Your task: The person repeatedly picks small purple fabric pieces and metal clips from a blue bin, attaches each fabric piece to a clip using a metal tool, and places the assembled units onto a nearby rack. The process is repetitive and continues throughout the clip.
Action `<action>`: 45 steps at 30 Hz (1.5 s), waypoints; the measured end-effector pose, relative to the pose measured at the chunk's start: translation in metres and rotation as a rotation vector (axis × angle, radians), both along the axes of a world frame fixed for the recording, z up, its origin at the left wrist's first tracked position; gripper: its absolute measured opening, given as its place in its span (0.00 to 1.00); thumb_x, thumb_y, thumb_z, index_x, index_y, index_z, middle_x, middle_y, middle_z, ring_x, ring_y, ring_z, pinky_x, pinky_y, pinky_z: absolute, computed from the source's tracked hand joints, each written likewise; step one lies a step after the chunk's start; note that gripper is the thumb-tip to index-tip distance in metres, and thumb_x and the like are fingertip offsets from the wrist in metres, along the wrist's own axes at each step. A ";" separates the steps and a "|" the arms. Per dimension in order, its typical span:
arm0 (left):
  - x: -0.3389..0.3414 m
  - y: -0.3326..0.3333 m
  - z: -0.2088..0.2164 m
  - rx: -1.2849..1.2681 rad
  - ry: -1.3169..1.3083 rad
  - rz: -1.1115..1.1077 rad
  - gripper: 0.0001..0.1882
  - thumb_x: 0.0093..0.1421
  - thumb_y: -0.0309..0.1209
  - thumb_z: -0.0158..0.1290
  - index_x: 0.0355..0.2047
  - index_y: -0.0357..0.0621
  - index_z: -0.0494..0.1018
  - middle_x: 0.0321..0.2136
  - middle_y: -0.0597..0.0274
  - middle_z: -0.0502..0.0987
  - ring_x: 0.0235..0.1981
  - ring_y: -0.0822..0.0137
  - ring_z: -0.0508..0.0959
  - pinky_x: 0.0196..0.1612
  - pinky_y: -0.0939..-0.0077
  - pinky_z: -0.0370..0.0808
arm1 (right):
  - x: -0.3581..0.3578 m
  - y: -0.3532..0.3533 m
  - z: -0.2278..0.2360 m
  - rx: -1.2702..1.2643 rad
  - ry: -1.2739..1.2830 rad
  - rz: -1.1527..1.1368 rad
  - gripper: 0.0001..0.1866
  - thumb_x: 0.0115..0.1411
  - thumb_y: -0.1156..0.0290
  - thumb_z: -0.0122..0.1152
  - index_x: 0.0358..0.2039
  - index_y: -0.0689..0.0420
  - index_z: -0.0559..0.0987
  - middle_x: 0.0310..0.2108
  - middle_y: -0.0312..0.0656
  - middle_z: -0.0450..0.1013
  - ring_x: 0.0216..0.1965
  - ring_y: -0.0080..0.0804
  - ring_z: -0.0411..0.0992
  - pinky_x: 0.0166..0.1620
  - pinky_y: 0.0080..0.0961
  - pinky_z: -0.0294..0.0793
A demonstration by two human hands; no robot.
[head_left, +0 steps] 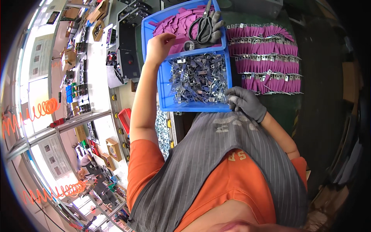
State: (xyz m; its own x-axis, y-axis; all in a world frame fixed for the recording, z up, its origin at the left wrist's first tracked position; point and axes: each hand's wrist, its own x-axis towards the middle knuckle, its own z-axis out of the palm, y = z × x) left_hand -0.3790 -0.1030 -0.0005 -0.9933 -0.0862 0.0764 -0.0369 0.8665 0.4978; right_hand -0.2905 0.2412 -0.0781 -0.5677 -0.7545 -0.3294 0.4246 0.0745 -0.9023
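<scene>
My left hand point(159, 47), bare, reaches over a blue bin point(145, 38) of pink strips point(174, 24). Its thumb and fingers pinch together at the end of a pink strip point(180, 40). My right hand point(249, 103) wears a grey glove and rests by the near right corner of a second blue bin point(165, 91). The right fingers curl inward; what they hold, if anything, is hidden. Small bent metal pieces point(199, 77) fill this nearer bin. Black-handled scissors point(200, 30), a loose grey glove point(216, 29) and a small grey roll point(189, 45) lie in the farther bin.
Right of the bins, several rows of pink strips with metal pieces point(266, 63) lie on the dark green table point(284, 106). A black machine point(129, 46) stands at the far left. Beyond are a red bin point(125, 120) and a workbench with orange coiled hoses point(48, 106).
</scene>
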 end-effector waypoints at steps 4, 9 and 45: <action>0.022 -0.009 -0.001 0.504 -0.115 0.188 0.14 0.59 0.28 0.54 0.45 0.35 0.74 0.30 0.59 0.79 0.30 0.71 0.80 0.30 0.79 0.78 | 0.001 -0.001 0.000 0.006 -0.003 0.005 0.14 0.65 0.71 0.50 0.49 0.61 0.73 0.29 0.33 0.72 0.29 0.15 0.72 0.30 0.12 0.73; 0.059 0.016 0.016 0.996 -0.150 0.239 0.14 0.62 0.26 0.44 0.47 0.34 0.70 0.33 0.56 0.77 0.32 0.65 0.81 0.28 0.75 0.81 | 0.002 -0.001 -0.011 -0.040 -0.053 -0.015 0.14 0.65 0.71 0.50 0.49 0.61 0.73 0.31 0.33 0.72 0.28 0.15 0.71 0.30 0.12 0.73; 0.066 0.098 -0.058 -0.114 -0.656 -0.387 0.14 0.55 0.42 0.53 0.33 0.49 0.81 0.28 0.52 0.80 0.31 0.54 0.80 0.39 0.63 0.75 | 0.009 0.003 -0.013 -0.052 -0.069 -0.045 0.12 0.65 0.70 0.50 0.47 0.58 0.74 0.31 0.31 0.71 0.27 0.14 0.69 0.31 0.13 0.71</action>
State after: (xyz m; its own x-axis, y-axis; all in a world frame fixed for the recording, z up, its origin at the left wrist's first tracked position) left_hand -0.3134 -0.0049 -0.0589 -0.7958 0.2502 -0.5515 0.0225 0.9223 0.3859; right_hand -0.2816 0.2443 -0.0913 -0.5787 -0.7460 -0.3296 0.4877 0.0074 -0.8730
